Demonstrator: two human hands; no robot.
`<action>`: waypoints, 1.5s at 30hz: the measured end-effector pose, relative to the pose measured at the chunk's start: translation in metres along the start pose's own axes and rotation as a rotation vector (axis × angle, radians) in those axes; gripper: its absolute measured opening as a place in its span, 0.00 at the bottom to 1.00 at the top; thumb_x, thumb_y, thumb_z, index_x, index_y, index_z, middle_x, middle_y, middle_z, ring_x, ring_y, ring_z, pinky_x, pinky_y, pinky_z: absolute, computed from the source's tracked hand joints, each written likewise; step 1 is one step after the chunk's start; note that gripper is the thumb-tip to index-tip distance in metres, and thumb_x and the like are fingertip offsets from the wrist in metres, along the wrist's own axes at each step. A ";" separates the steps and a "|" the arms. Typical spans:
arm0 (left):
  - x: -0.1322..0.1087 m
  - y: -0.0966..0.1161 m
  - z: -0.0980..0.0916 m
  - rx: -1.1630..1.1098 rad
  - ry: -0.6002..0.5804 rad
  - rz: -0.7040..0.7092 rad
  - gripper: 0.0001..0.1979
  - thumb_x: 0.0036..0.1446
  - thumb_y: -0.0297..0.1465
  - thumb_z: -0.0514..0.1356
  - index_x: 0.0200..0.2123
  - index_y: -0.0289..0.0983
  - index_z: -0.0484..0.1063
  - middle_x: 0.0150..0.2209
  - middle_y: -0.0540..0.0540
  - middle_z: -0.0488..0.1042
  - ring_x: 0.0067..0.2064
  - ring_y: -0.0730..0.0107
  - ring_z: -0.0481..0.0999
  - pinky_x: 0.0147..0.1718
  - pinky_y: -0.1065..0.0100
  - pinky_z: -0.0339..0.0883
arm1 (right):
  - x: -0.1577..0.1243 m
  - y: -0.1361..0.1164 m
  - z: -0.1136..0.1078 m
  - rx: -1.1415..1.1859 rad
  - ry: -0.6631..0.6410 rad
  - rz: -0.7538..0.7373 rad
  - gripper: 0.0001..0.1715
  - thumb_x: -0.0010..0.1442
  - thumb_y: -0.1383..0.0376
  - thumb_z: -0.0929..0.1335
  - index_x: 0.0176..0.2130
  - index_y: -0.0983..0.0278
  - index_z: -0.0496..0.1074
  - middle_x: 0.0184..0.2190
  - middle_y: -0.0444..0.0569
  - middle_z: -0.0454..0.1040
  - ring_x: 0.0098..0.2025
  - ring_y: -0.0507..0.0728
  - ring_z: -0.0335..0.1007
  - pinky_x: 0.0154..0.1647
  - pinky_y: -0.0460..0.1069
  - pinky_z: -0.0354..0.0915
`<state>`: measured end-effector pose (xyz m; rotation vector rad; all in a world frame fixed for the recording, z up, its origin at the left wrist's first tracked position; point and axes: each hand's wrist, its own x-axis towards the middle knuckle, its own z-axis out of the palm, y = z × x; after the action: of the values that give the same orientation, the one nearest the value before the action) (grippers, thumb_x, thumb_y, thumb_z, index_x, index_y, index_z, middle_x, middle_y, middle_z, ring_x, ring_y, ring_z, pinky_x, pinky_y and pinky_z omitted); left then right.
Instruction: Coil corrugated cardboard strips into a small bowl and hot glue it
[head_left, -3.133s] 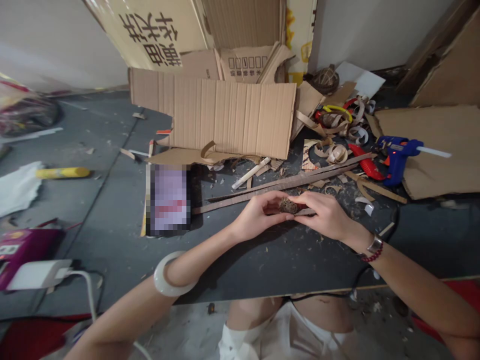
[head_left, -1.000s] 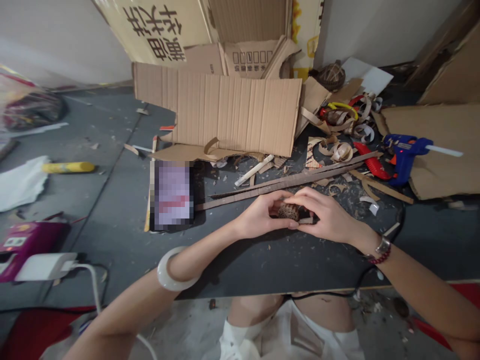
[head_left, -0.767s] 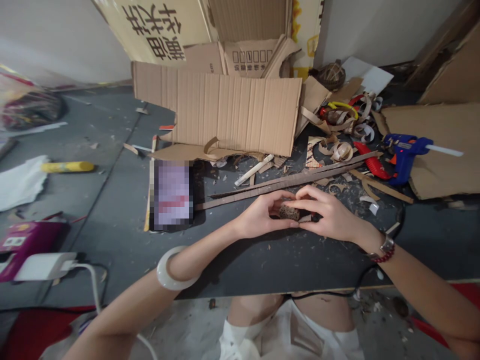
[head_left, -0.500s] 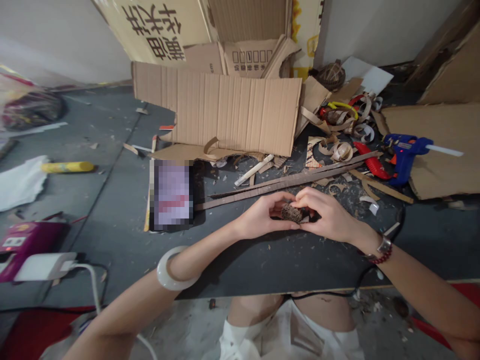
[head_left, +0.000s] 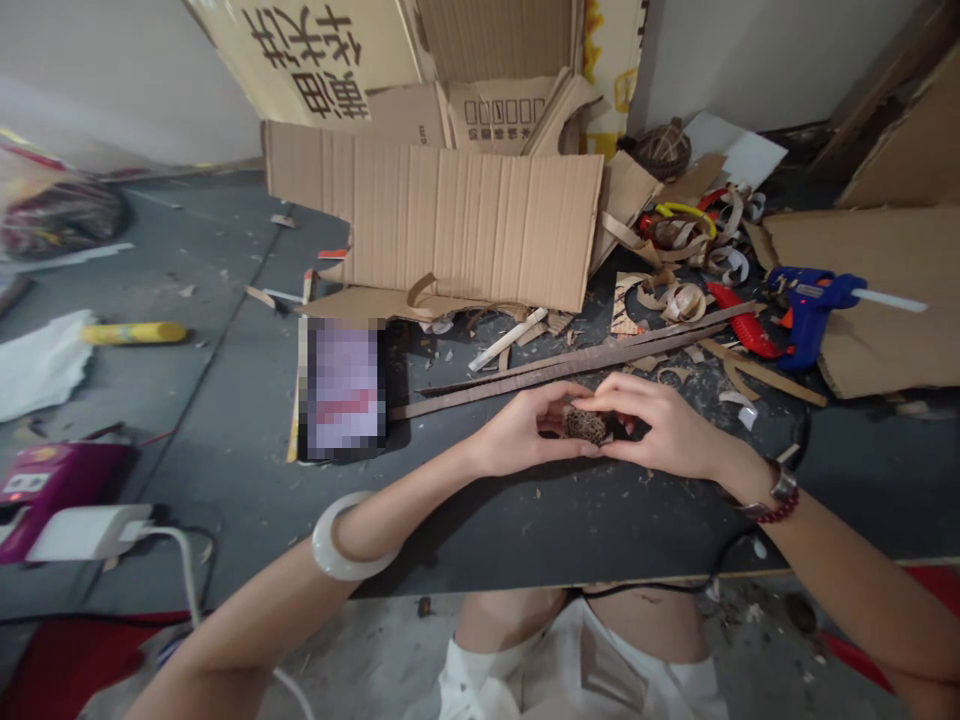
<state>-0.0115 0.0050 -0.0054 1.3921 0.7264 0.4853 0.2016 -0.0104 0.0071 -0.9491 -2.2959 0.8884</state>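
Observation:
My left hand [head_left: 517, 432] and my right hand [head_left: 660, 425] meet over the dark board [head_left: 570, 520], both pinched round a small brown coil of rolled corrugated cardboard [head_left: 585, 426]. The left fingers cup it from the left and below. My right thumb and fingertips press on its top and right side. Just beyond my hands lie long thin cardboard strips [head_left: 570, 365], running up to the right. I cannot see if the coil's loose end joins any strip, because my fingers cover it.
A blue glue gun [head_left: 806, 300] and a red-handled tool [head_left: 739, 325] lie at the right among curled cardboard offcuts [head_left: 675, 300]. A large corrugated sheet [head_left: 442, 215] stands behind. A phone [head_left: 345, 390] lies left of my hands. A yellow tube [head_left: 135, 332], a charger [head_left: 82, 533] and cable sit far left.
The coil has turned slightly between my fingers, and my right hand has shifted a little to the right round it. The view has edged up and right since the oldest frame.

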 end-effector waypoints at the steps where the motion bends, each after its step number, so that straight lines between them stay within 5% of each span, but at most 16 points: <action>1: 0.000 -0.001 0.000 0.017 0.000 0.031 0.25 0.48 0.31 0.68 0.49 0.33 0.64 0.41 0.43 0.75 0.42 0.67 0.77 0.43 0.66 0.71 | 0.000 0.001 0.001 -0.003 0.026 0.006 0.20 0.56 0.66 0.71 0.50 0.61 0.69 0.41 0.47 0.70 0.36 0.51 0.67 0.37 0.46 0.66; 6: -0.001 0.000 -0.004 0.408 0.169 0.430 0.36 0.41 0.37 0.72 0.52 0.36 0.64 0.51 0.37 0.69 0.52 0.59 0.71 0.48 0.61 0.71 | 0.001 0.002 0.004 -0.041 0.120 0.071 0.20 0.51 0.58 0.74 0.40 0.63 0.67 0.32 0.45 0.69 0.30 0.51 0.65 0.30 0.46 0.63; 10: -0.002 0.002 -0.004 0.786 0.203 0.767 0.25 0.49 0.35 0.68 0.49 0.35 0.66 0.46 0.38 0.72 0.49 0.61 0.72 0.49 0.59 0.70 | 0.001 0.003 0.005 -0.054 0.157 0.120 0.21 0.48 0.57 0.75 0.37 0.62 0.66 0.28 0.42 0.66 0.28 0.51 0.63 0.27 0.45 0.60; 14: -0.003 -0.001 -0.003 0.995 0.145 0.873 0.12 0.58 0.28 0.61 0.46 0.36 0.68 0.43 0.41 0.76 0.46 0.65 0.75 0.45 0.62 0.71 | 0.001 0.004 0.007 -0.046 0.168 0.155 0.23 0.47 0.54 0.76 0.37 0.62 0.67 0.27 0.41 0.66 0.27 0.50 0.62 0.27 0.45 0.59; 19: -0.007 -0.005 -0.006 1.068 0.146 0.962 0.14 0.57 0.24 0.61 0.48 0.33 0.69 0.43 0.42 0.78 0.48 0.63 0.76 0.47 0.63 0.73 | 0.002 0.002 0.007 -0.014 0.158 0.202 0.26 0.45 0.50 0.76 0.36 0.63 0.69 0.26 0.41 0.68 0.26 0.50 0.63 0.27 0.45 0.59; 27: -0.001 -0.010 -0.004 0.821 0.295 0.829 0.10 0.58 0.24 0.61 0.43 0.34 0.74 0.38 0.42 0.79 0.40 0.70 0.78 0.42 0.68 0.75 | 0.004 0.003 0.007 -0.037 0.104 0.184 0.23 0.51 0.48 0.72 0.38 0.63 0.74 0.28 0.45 0.72 0.28 0.52 0.67 0.29 0.46 0.63; 31: 0.002 -0.007 -0.005 0.832 0.309 0.718 0.07 0.58 0.26 0.61 0.40 0.33 0.76 0.36 0.42 0.80 0.37 0.69 0.79 0.39 0.69 0.75 | 0.003 -0.002 -0.012 -0.283 0.231 0.119 0.23 0.57 0.49 0.69 0.44 0.63 0.74 0.34 0.51 0.75 0.34 0.56 0.70 0.34 0.49 0.65; 34: 0.002 -0.007 -0.007 0.821 0.326 0.680 0.07 0.58 0.27 0.61 0.39 0.33 0.77 0.36 0.41 0.80 0.36 0.69 0.79 0.38 0.69 0.75 | -0.013 -0.008 -0.050 -0.564 0.408 0.341 0.21 0.60 0.49 0.65 0.31 0.61 0.76 0.26 0.49 0.74 0.25 0.54 0.66 0.29 0.50 0.60; 36: 0.002 -0.007 -0.007 0.815 0.334 0.678 0.08 0.58 0.28 0.60 0.40 0.33 0.77 0.36 0.41 0.80 0.36 0.69 0.80 0.38 0.69 0.75 | -0.034 -0.006 -0.081 -0.828 0.398 0.643 0.26 0.58 0.44 0.64 0.25 0.60 0.75 0.16 0.48 0.67 0.19 0.55 0.57 0.24 0.51 0.52; 39: 0.003 -0.007 -0.007 0.834 0.336 0.690 0.09 0.59 0.28 0.59 0.41 0.33 0.77 0.36 0.41 0.80 0.36 0.69 0.80 0.38 0.70 0.75 | -0.066 0.011 -0.119 -1.025 0.463 1.080 0.27 0.50 0.41 0.68 0.24 0.61 0.75 0.16 0.49 0.65 0.17 0.53 0.43 0.23 0.52 0.48; 41: 0.003 -0.008 -0.008 0.855 0.328 0.702 0.09 0.59 0.28 0.59 0.41 0.34 0.77 0.36 0.42 0.81 0.37 0.69 0.80 0.38 0.70 0.75 | -0.077 0.029 -0.134 -1.085 0.562 1.159 0.28 0.49 0.42 0.69 0.27 0.64 0.75 0.16 0.51 0.65 0.18 0.54 0.44 0.25 0.53 0.50; 45: 0.003 -0.009 -0.008 0.885 0.331 0.701 0.08 0.59 0.28 0.60 0.41 0.34 0.76 0.36 0.43 0.81 0.36 0.70 0.80 0.38 0.70 0.74 | -0.075 0.067 -0.138 -0.850 0.508 1.162 0.22 0.49 0.48 0.71 0.23 0.64 0.71 0.19 0.53 0.69 0.23 0.56 0.58 0.31 0.53 0.56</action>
<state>-0.0160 0.0116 -0.0144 2.4612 0.7352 1.0333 0.3671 0.0217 0.0357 -2.6089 -1.4881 -0.1143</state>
